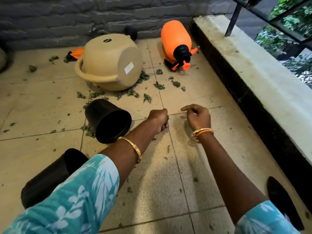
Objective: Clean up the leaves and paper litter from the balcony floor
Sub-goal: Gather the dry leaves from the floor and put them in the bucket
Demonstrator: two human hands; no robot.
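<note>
From the head view, dried green leaves point(158, 86) are seen scattered over the tiled floor point(199, 92), thickest around the tipped beige planter point(111, 63) and beside the overturned black pot point(108, 120); no paper litter can be made out. The left hand point(158, 121) is curled into a fist around a small clump of leaf bits. The right hand point(198, 116) hangs loosely curled with the forefinger extended, and nothing is held in it. The leaves are judged to be very light, dry and brittle, likely to crumble if squeezed, so they are best gathered into a pile with the fingers and scooped up loosely. An orange sprayer point(176, 42) lies near the wall.
</note>
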